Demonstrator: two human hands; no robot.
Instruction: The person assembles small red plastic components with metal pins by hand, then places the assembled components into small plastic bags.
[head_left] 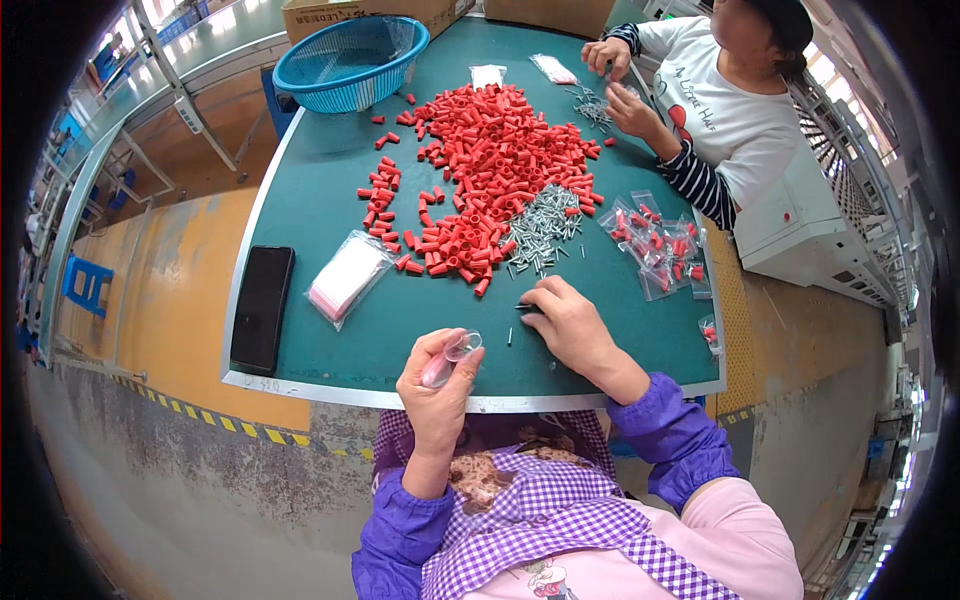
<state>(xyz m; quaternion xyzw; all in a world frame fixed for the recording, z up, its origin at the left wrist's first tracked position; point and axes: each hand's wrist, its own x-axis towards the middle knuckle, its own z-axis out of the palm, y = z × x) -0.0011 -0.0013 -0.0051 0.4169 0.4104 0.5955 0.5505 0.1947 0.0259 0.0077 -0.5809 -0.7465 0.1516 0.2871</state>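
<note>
My left hand (437,385) is closed around a small clear plastic bag (463,346), its mouth spread into a round opening above the table's front edge. Over the green table top, my right hand (572,325) has thumb and fingers brought together, with a small dark tip at the fingertips too small to name. Just left of it lies a single screw (510,337). Beyond that hand is a heap of silver screws (548,228), touching a large pile of red plastic caps (490,150). A packet of flat clear bags (348,276) lies to the left.
A black phone (263,309) rests at the table's left edge. Filled small bags (655,245) lie at the right. A blue basket (350,70) stands at the far left, near cardboard boxes (375,15). Across the far right corner, a co-worker (725,100) handles small items.
</note>
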